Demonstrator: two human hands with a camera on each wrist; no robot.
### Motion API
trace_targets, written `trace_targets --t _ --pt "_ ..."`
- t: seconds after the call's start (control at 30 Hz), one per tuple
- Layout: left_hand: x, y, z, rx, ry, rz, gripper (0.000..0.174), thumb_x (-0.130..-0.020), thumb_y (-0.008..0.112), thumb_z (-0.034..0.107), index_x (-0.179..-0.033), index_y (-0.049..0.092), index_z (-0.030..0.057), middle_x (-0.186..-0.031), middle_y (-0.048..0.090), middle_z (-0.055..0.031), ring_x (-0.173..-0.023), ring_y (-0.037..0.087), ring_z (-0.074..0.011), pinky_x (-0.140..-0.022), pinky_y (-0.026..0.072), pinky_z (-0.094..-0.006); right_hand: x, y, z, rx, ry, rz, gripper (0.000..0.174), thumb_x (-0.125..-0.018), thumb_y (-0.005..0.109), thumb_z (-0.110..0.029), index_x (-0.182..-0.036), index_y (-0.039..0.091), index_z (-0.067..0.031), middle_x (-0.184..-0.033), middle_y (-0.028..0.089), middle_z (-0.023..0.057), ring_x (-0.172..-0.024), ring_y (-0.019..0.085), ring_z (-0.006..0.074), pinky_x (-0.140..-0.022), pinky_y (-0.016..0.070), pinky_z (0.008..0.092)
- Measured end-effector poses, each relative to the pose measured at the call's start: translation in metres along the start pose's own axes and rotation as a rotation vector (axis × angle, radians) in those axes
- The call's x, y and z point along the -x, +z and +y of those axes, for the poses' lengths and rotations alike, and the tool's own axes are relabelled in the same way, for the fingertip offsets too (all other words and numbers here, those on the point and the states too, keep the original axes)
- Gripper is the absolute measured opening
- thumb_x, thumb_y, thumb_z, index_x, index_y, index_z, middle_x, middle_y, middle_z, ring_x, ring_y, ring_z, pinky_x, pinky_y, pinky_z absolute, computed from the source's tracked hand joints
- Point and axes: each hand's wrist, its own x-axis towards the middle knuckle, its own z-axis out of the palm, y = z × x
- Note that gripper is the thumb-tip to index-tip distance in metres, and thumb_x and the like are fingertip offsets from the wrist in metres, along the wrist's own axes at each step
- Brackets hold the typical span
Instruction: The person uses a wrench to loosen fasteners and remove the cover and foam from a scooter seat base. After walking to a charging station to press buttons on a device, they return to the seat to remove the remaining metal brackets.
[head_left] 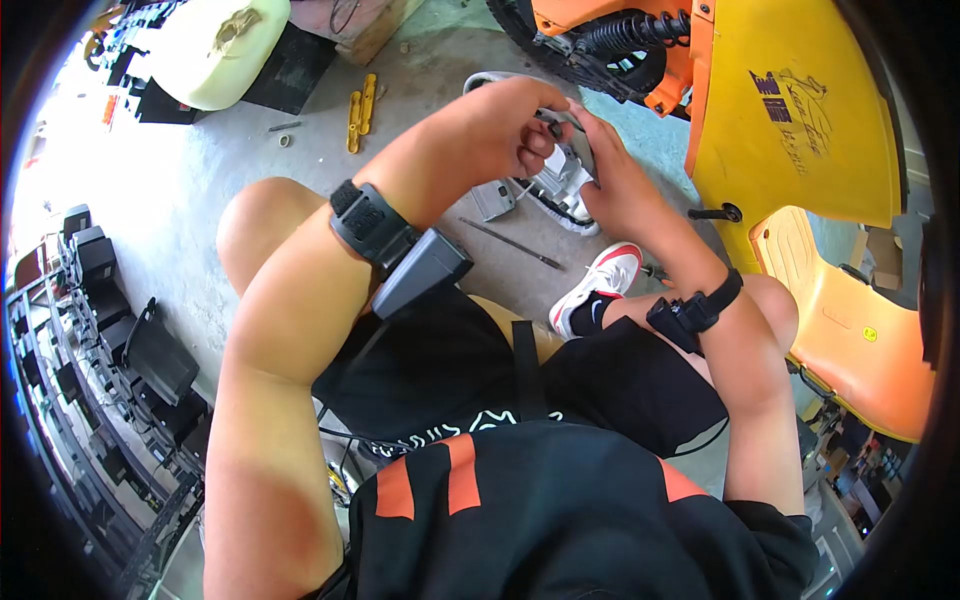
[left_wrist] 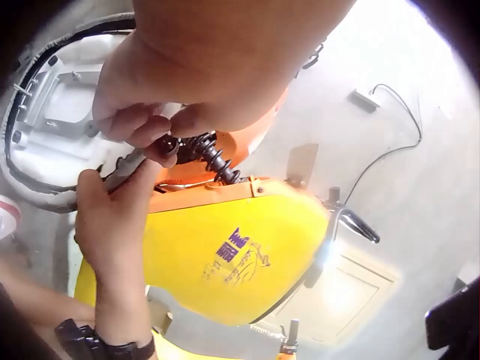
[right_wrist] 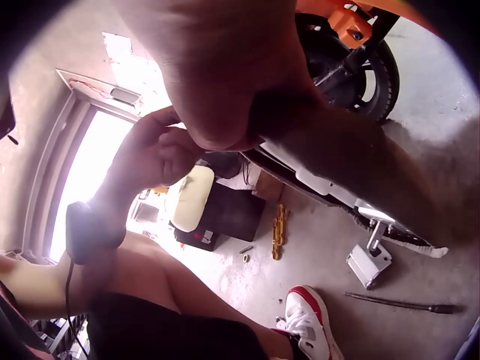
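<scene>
An upturned seat (head_left: 565,185) with a white plastic base and a grey cover (left_wrist: 52,199) folded round its edge stands in front of the person. At the far edge, the left hand (head_left: 515,135) curls its fingers and pinches the cover's edge; a small dark piece shows at its fingertips, and I cannot tell what it is. The right hand (head_left: 622,185) grips the seat's side rim, thumb on the near side and fingers reaching toward the left hand. In the right wrist view a silver metal bracket (right_wrist: 369,264) hangs from the seat's lower end.
A dark screwdriver-like rod (head_left: 510,243) lies on the floor near the shoe (head_left: 600,285). Farther left are yellow metal pieces (head_left: 362,110) and a cream-coloured seat (head_left: 215,60) on a black box. The yellow-and-orange vehicle (head_left: 790,110) with a wheel stands at right, beside an orange chair (head_left: 850,330).
</scene>
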Motion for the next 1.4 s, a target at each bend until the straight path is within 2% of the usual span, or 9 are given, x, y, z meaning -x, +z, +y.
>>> trace_targets --t 0.27,0.7,0.8,0.87,0.9,0.97,1.07,1.23,1.4 --pt "0.008 -0.008 0.01 -0.127 0.12 0.099 0.013 -0.084 0.065 0.011 -0.078 0.057 0.0023 -0.073 0.055 -0.0019 -0.049 0.033 -0.0037 -0.04 0.0227 -0.0178 -0.006 0.002 -0.001 0.024 0.016 0.05 0.08 -0.07 0.045 0.015 -0.144 0.03 -0.0109 -0.139 0.037 0.0207 -0.126 0.041 0.0392 -0.102 0.0381 0.0392" --pt "0.006 -0.028 0.028 -0.151 0.205 0.399 0.006 -0.083 0.055 0.005 -0.078 0.056 0.001 -0.072 0.058 -0.0072 -0.049 0.035 -0.0056 -0.039 0.0244 -0.0194 -0.011 -0.003 -0.007 -0.011 0.113 0.022 0.083 -0.069 0.041 0.016 -0.145 0.032 -0.0152 -0.136 0.043 0.019 -0.125 0.045 0.0368 -0.102 0.0377 0.0366" --pt "0.001 -0.035 0.031 -0.322 0.279 0.462 0.006 -0.082 0.052 0.004 -0.082 0.057 0.0002 -0.072 0.059 -0.0075 -0.051 0.039 -0.0081 -0.041 0.0294 -0.0224 -0.011 -0.005 -0.004 -0.009 0.094 0.025 0.083 -0.069 0.04 0.016 -0.145 0.032 -0.0162 -0.135 0.044 0.0194 -0.124 0.046 0.0369 -0.101 0.0385 0.0368" --pt "-0.012 -0.053 0.027 -1.013 0.544 0.753 0.01 -0.084 0.05 0.007 -0.089 0.056 0.0002 -0.076 0.064 -0.0139 -0.053 0.053 -0.0208 -0.047 0.0423 -0.0342 -0.01 -0.006 -0.003 -0.018 0.106 0.021 0.083 -0.069 0.04 0.015 -0.145 0.032 -0.0159 -0.135 0.044 0.0194 -0.125 0.045 0.0368 -0.102 0.0377 0.037" --pt "-0.019 -0.064 0.021 -1.017 0.544 0.752 0.01 -0.084 0.05 0.007 -0.089 0.056 0.0002 -0.076 0.064 -0.0139 -0.053 0.053 -0.0208 -0.047 0.0423 -0.0342 -0.009 -0.006 -0.003 -0.027 0.12 0.02 0.082 -0.069 0.039 0.015 -0.145 0.032 -0.0155 -0.136 0.044 0.0195 -0.126 0.044 0.0366 -0.103 0.037 0.0371" --pt "-0.029 -0.081 0.01 -1.458 0.926 0.961 0.016 -0.089 0.051 0.014 -0.097 0.055 0.0007 -0.082 0.066 -0.0212 -0.066 0.062 -0.0374 -0.064 0.0489 -0.0464 -0.007 -0.006 0.001 -0.029 0.096 0.056 0.079 -0.069 0.039 0.015 -0.143 0.035 -0.0132 -0.136 0.044 0.0202 -0.125 0.044 0.0375 -0.103 0.037 0.0376" --pt "-0.026 -0.073 0.007 -1.517 0.707 0.958 0.024 -0.092 0.053 0.022 -0.102 0.054 0.0013 -0.091 0.064 -0.0247 -0.083 0.061 -0.0433 -0.075 0.048 -0.0503 -0.004 -0.006 0.008 -0.029 0.066 0.109 0.075 -0.07 0.038 0.015 -0.141 0.037 -0.0107 -0.135 0.044 0.0211 -0.124 0.044 0.0384 -0.105 0.0364 0.0381" --pt "-0.039 -0.079 -0.021 -1.757 0.778 0.854 0.032 -0.09 0.058 0.029 -0.106 0.053 0.0013 -0.106 0.059 -0.0196 -0.097 0.059 -0.0391 -0.079 0.0487 -0.0478 0.0 -0.01 0.012 -0.041 0.095 0.161 0.075 -0.07 0.038 0.015 -0.14 0.038 -0.0104 -0.133 0.046 0.0215 -0.124 0.045 0.038 -0.105 0.0361 0.0382" --pt "-0.058 -0.084 -0.042 -1.853 0.362 0.753 0.041 -0.089 0.058 0.031 -0.115 0.053 -0.0003 -0.112 0.059 -0.0194 -0.104 0.059 -0.0361 -0.087 0.0497 -0.0436 0.001 -0.01 0.009 -0.073 0.159 0.092 0.081 -0.069 0.038 0.014 -0.144 0.036 -0.0157 -0.141 0.042 0.0193 -0.132 0.04 0.0339 -0.109 0.0316 0.0367"
